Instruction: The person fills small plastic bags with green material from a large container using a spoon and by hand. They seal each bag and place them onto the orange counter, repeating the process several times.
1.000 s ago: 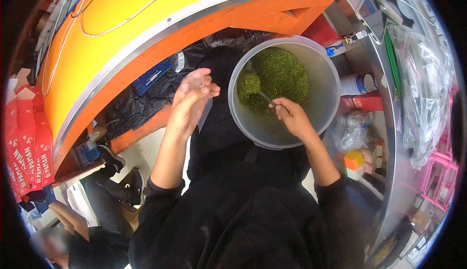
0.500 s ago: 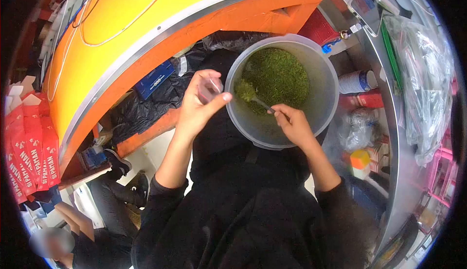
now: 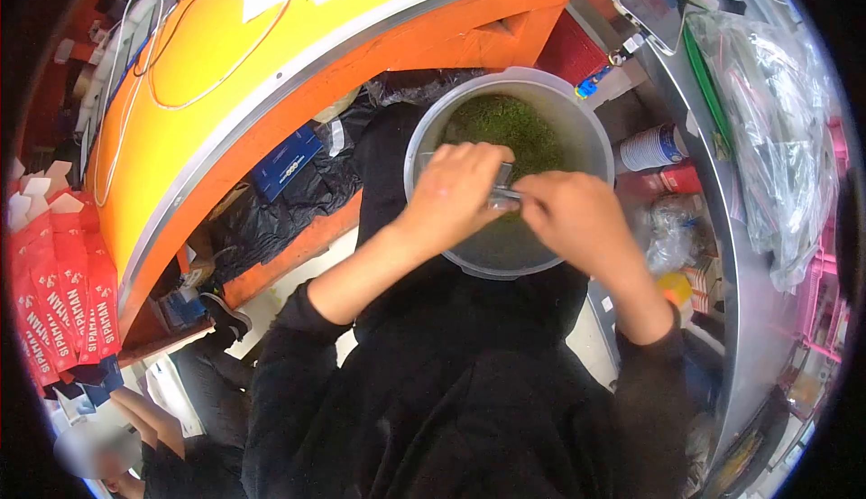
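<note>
A large translucent plastic tub [image 3: 600,179] sits at my lap, with chopped green herbs [image 3: 505,122] in its bottom. Over its near half my two hands meet. My left hand [image 3: 451,190] is closed round a small clear plastic cup [image 3: 502,174], mostly covered by the fingers. My right hand [image 3: 575,217] pinches the handle of a spoon [image 3: 507,194], whose bowl end is at the cup and hidden by the left hand.
A yellow-topped counter [image 3: 207,39] with an orange side curves across the front left. Red printed cartons [image 3: 63,291] stand at far left, near a seated person [image 3: 171,409]. Stacked paper cups [image 3: 651,149] and plastic bags [image 3: 767,138] are on the right.
My left hand has moved right with the cup and turned over the tub. The spoon, earlier showing a green heap, has come up to the cup with my right hand.
</note>
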